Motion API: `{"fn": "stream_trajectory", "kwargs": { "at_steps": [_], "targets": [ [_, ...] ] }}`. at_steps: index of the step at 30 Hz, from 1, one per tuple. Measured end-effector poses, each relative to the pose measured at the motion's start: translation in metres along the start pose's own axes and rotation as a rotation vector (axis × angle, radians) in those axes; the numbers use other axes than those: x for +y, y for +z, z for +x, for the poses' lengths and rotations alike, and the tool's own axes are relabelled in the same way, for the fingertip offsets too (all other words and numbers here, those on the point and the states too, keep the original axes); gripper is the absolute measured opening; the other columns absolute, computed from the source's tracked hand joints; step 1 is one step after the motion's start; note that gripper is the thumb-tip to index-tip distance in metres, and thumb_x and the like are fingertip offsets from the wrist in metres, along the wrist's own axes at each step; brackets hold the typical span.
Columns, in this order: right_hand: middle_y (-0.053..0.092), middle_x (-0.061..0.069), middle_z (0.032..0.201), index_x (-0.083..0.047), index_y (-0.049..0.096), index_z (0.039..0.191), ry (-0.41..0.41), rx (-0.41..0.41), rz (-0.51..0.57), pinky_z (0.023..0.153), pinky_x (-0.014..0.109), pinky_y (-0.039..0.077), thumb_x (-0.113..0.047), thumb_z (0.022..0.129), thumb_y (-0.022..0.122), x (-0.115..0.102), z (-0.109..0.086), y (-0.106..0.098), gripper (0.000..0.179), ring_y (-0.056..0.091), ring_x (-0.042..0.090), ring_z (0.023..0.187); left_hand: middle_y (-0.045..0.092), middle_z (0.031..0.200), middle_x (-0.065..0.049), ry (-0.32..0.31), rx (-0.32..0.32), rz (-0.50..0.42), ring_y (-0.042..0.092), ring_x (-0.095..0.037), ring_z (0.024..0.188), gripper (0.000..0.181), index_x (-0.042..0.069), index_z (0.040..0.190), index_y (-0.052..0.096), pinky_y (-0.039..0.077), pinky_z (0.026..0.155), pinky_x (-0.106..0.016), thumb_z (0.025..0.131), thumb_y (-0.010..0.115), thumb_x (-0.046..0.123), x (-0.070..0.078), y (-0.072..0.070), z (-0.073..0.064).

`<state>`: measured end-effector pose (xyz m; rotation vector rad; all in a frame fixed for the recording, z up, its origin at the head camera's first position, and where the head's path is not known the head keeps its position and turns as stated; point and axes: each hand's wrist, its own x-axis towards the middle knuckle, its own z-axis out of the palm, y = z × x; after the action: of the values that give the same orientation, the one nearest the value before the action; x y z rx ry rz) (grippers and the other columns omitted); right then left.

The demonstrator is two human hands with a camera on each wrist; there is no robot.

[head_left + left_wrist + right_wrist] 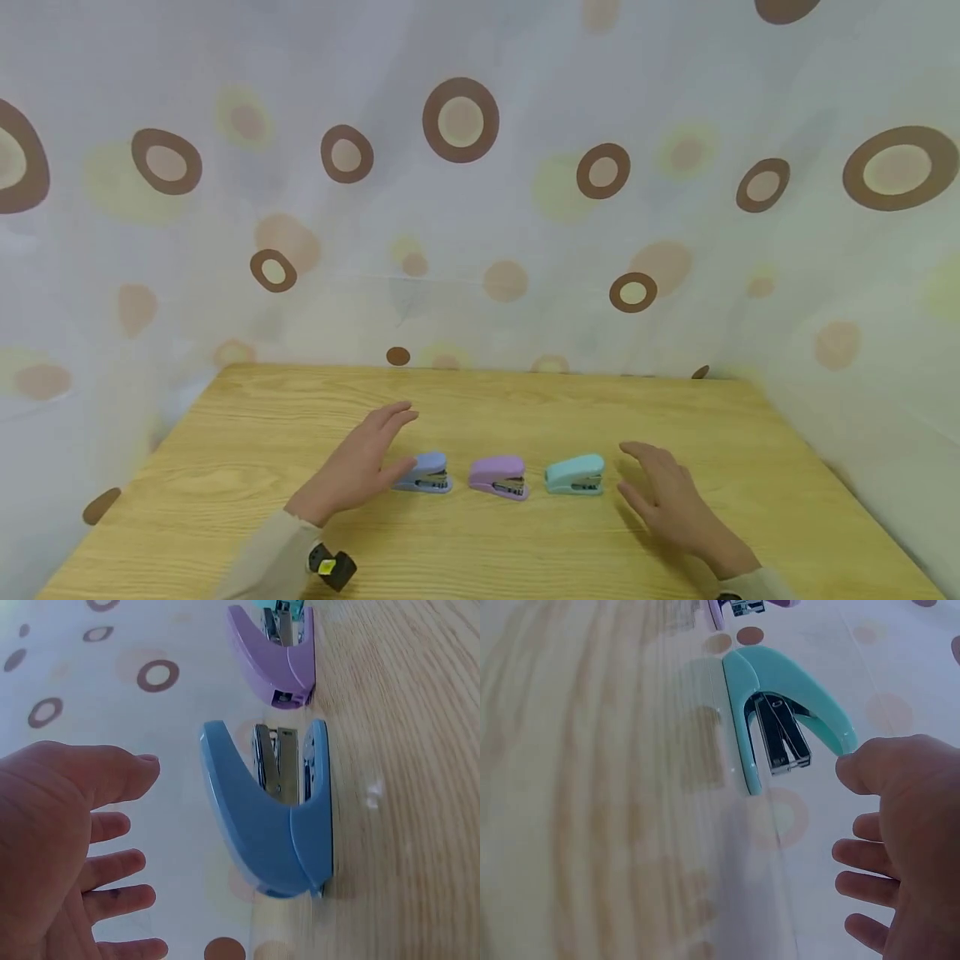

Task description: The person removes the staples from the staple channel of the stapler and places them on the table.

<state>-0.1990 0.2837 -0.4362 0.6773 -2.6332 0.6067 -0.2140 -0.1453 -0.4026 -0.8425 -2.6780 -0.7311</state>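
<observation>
Three small staplers stand in a row on the wooden table: a blue stapler (430,473) at left, a purple stapler (498,477) in the middle and a mint-green stapler (575,475) at right. My left hand (362,468) hovers beside the blue one, its fingers spread and nothing in them; the thumb overlaps that stapler in the head view. In the left wrist view a gap shows between thumb and blue stapler (274,825). To the right of the mint-green stapler (780,697) is my right hand (671,508), fingers extended, holding nothing. Whether its thumb touches the stapler, I cannot tell.
The light wooden table (480,550) reaches back to a pale curtain (480,208) patterned with brown rings and faint spots. That curtain also closes off both sides. A black device with a yellow mark (330,567) sits at my left wrist.
</observation>
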Motion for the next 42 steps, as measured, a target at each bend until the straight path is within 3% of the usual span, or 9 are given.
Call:
{"fn": "stream_trajectory", "kwargs": {
  "at_steps": [5, 9, 12, 17, 24, 31, 42],
  "targets": [
    [0.057, 0.019, 0.124, 0.005, 0.052, 0.126, -0.024, 0.024, 0.036, 0.082, 0.064, 0.040, -0.007, 0.087, 0.068, -0.001, 0.007, 0.004, 0.044, 0.050, 0.039, 0.114, 0.045, 0.143, -0.016, 0.069, -0.019, 0.007, 0.045, -0.034, 0.130, 0.053, 0.004, 0.137, 0.046, 0.042, 0.098, -0.056, 0.092, 0.065, 0.023, 0.007, 0.011, 0.020],
    [0.059, 0.013, 0.119, 0.001, 0.054, 0.122, -0.013, 0.016, 0.057, 0.077, 0.050, 0.039, -0.009, 0.086, 0.070, -0.001, 0.011, 0.011, 0.041, 0.050, 0.033, 0.107, 0.052, 0.134, -0.011, 0.113, 0.002, 0.034, 0.049, -0.030, 0.124, 0.047, 0.006, 0.131, 0.050, 0.045, 0.093, -0.054, 0.090, 0.067, 0.019, 0.016, 0.022, 0.030],
    [0.059, 0.010, 0.114, -0.002, 0.056, 0.119, 0.017, 0.012, 0.061, 0.072, 0.038, 0.029, -0.011, 0.085, 0.071, -0.003, 0.010, 0.016, 0.039, 0.048, 0.027, 0.100, 0.053, 0.131, -0.007, 0.141, -0.020, 0.049, 0.051, -0.027, 0.121, 0.045, 0.008, 0.129, 0.051, 0.046, 0.091, -0.050, 0.089, 0.068, 0.021, 0.023, 0.031, 0.035],
    [0.054, 0.014, 0.115, -0.001, 0.049, 0.126, 0.045, 0.040, 0.083, 0.073, 0.039, 0.025, -0.010, 0.083, 0.073, -0.010, 0.004, 0.022, 0.050, 0.042, 0.025, 0.099, 0.054, 0.128, -0.005, 0.156, -0.052, 0.081, 0.052, -0.023, 0.117, 0.045, 0.009, 0.127, 0.053, 0.046, 0.090, -0.046, 0.089, 0.068, 0.026, 0.034, 0.043, 0.035],
    [0.051, 0.016, 0.113, 0.002, 0.048, 0.124, -0.054, 0.179, 0.118, 0.073, 0.038, 0.023, -0.002, 0.077, 0.075, -0.020, 0.021, 0.024, 0.054, 0.040, 0.027, 0.097, 0.057, 0.124, -0.005, 0.126, -0.041, 0.137, 0.054, -0.023, 0.113, 0.042, 0.009, 0.125, 0.055, 0.046, 0.088, -0.044, 0.089, 0.067, 0.028, 0.034, 0.043, 0.038],
    [0.053, 0.010, 0.111, -0.003, 0.053, 0.118, -0.166, 0.171, 0.120, 0.072, 0.035, 0.022, -0.004, 0.077, 0.076, -0.038, 0.041, 0.036, 0.046, 0.040, 0.023, 0.093, 0.061, 0.119, -0.006, 0.099, -0.066, 0.161, 0.057, -0.022, 0.109, 0.041, 0.009, 0.123, 0.057, 0.048, 0.085, -0.044, 0.089, 0.067, 0.029, 0.029, 0.042, 0.034],
    [0.054, 0.005, 0.107, -0.008, 0.058, 0.111, -0.275, 0.174, 0.115, 0.075, 0.035, 0.024, -0.012, 0.077, 0.076, -0.069, 0.071, 0.054, 0.039, 0.042, 0.019, 0.095, 0.061, 0.118, -0.007, 0.077, -0.086, 0.104, 0.057, -0.022, 0.108, 0.038, 0.006, 0.122, 0.057, 0.050, 0.085, -0.042, 0.090, 0.067, 0.025, 0.023, 0.034, 0.027]
  ]
}}
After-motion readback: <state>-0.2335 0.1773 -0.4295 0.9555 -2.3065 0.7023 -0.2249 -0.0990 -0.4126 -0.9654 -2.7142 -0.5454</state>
